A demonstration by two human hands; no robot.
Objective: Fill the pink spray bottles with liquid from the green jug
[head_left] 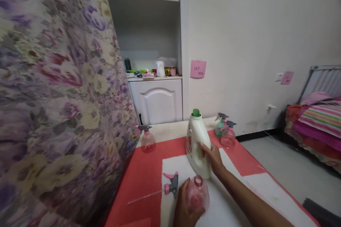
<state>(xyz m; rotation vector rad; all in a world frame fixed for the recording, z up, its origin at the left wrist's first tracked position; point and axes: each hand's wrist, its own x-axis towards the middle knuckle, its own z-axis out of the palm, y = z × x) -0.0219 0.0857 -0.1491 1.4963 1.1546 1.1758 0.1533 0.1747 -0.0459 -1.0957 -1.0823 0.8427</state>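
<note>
My right hand [213,158] is wrapped round the handle of a large white detergent bottle [204,138], which has a green spout showing at its open neck. The jug tilts slightly and stands just behind the pink bottle; whether its base touches the table I cannot tell. In my left hand [183,207] is a clear pink spray bottle [197,195] without its top, its round mouth facing up. A grey and pink spray head [172,183] with a thin clear tube lies on the table to the left of that hand.
A pink spray bottle [148,142] stands at the table's left edge. Another pink one [228,138] and a green one [220,127] stand at the back right. The table [145,170] has a red and white covering. A floral curtain [64,113] hangs close on the left.
</note>
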